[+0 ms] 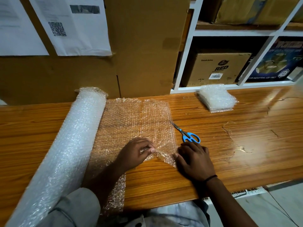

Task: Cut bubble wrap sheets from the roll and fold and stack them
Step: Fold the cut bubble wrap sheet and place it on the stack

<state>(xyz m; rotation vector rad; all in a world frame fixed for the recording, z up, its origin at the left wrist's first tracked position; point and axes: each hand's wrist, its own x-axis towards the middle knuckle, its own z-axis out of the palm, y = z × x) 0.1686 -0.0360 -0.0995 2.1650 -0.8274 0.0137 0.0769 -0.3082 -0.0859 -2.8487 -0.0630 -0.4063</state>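
Your left hand [136, 153], right hand [195, 159]: both pinching sheet [139, 122]. Scissors [188, 135]: 12 o'clock of right hand. Stack [216, 99]: 1 o'clock.

On the table [229, 145] the roll [65, 145] lies left, the sheet [136, 118] right of it, the scissors [186, 134] beside it, perhaps touching, and the stack [216, 99] behind, farther right.

Wooden desk [229, 128]; upright cardboard panels [144, 54] behind it bearing printed papers [75, 25]; white shelf [232, 32] at right holding a brown box [216, 68] and a dark blue box [275, 63].
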